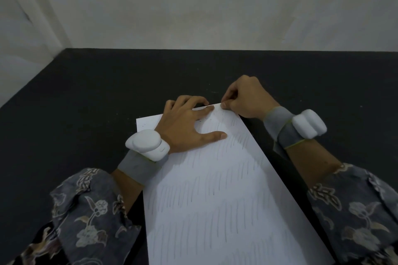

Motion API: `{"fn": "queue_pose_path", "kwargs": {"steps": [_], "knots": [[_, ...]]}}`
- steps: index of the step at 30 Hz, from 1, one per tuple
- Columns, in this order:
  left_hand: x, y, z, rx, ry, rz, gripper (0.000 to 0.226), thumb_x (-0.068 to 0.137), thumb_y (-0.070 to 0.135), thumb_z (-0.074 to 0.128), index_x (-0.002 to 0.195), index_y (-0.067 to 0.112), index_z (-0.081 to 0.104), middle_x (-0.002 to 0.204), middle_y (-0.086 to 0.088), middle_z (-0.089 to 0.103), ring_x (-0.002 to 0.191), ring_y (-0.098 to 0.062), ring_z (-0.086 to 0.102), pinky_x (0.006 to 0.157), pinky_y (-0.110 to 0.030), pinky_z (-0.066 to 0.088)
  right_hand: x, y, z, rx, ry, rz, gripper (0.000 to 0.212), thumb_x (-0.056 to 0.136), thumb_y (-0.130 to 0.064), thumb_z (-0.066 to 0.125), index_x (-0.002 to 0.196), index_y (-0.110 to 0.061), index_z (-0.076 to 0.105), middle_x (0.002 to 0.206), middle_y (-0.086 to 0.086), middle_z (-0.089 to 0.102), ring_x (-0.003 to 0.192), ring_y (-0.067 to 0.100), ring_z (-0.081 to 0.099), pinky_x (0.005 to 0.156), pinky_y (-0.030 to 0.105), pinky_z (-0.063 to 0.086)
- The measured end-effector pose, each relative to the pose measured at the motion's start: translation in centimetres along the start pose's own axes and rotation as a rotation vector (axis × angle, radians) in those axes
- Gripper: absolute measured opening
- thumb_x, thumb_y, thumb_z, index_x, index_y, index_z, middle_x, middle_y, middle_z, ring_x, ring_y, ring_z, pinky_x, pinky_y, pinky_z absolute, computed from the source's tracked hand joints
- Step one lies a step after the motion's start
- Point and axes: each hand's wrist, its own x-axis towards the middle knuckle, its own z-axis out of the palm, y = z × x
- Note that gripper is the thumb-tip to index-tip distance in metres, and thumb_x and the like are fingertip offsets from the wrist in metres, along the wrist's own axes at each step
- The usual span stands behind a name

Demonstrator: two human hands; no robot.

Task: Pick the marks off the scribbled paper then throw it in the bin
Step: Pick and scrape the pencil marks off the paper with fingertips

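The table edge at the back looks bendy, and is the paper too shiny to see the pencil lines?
Head view: the wide lens curves the black table's far edge slightly; soft, dim lighting, no glare on the paper, so its faint grey strokes stay visible; picture sharp throughout.

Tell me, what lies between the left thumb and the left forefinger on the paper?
In the head view, only scribbled paper: the left hand presses it flat, with pencil strokes and small dark crumbs between thumb and forefinger.

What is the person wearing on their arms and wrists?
Both arms have dark grey sleeves printed with pale flowers and leaves. Each wrist has a grey band holding a rounded white device; the right band has a thin yellow-green edge.
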Motion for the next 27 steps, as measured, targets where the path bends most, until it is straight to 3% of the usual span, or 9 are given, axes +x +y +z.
{"fn": "queue_pose_path", "kwargs": {"steps": [3,7,12,17,22,27], "knots": [[0.11,-0.03,-0.03,-0.009,0.01,-0.001,0.099,0.062,0.091,0.02,0.141,0.037,0.044,0.142,0.016,0.038,0.132,-0.009,0.027,0.105,-0.031,0.016,0.27,0.11,0.02,0.003,0.022,0.006,0.009,0.085,-0.013,0.068,0.093,-0.011,0.072,0.084,-0.005,0.061,0.071,0.003,0.054,0.056,0.012,0.04],[0.03,0.02,-0.08,-0.014,0.004,0.003,0.097,0.063,0.091,0.023,0.141,0.037,0.044,0.142,0.017,0.039,0.131,-0.009,0.027,0.104,-0.03,0.016,-0.45,-0.05,-0.06,0.015,-0.101,-0.019,0.009,0.084,-0.015,0.069,0.093,-0.015,0.071,0.086,-0.006,0.061,0.079,0.007,0.057,0.062,0.013,0.044],[-0.03,-0.03,0.04,-0.017,0.028,0.004,0.099,0.061,0.09,0.018,0.14,0.036,0.046,0.141,0.016,0.04,0.131,-0.01,0.028,0.104,-0.031,0.017,0.27,-0.03,0.09,-0.031,0.026,-0.021,0.01,0.085,-0.012,0.067,0.095,-0.01,0.071,0.091,-0.001,0.064,0.075,0.005,0.055,0.057,0.012,0.041],[0.06,-0.08,-0.03,-0.012,0.021,0.008,0.099,0.061,0.09,0.019,0.14,0.037,0.046,0.141,0.017,0.04,0.131,-0.008,0.027,0.099,-0.027,0.013,-0.44,-0.11,-0.5,-0.027,-0.131,-0.044,0.011,0.085,-0.014,0.068,0.096,-0.013,0.071,0.088,-0.005,0.062,0.081,0.008,0.059,0.067,0.014,0.046],[-0.02,-0.03,-0.04,-0.012,0.05,0.004,0.098,0.062,0.09,0.02,0.139,0.036,0.048,0.14,0.016,0.041,0.131,-0.01,0.029,0.102,-0.029,0.015,0.27,-0.45,-0.19,-0.054,0.006,-0.026,0.011,0.085,-0.012,0.067,0.095,-0.01,0.071,0.087,-0.002,0.061,0.075,0.006,0.055,0.058,0.011,0.041],[0.03,0.05,-0.18,-0.006,0.006,-0.004,0.101,0.06,0.09,0.017,0.141,0.038,0.044,0.142,0.017,0.038,0.132,-0.009,0.027,0.103,-0.029,0.016,-0.3,-0.42,-0.33,-0.049,-0.136,-0.043,0.014,0.085,-0.013,0.067,0.099,-0.012,0.07,0.089,-0.004,0.061,0.077,0.007,0.057,0.062,0.013,0.044]]}}
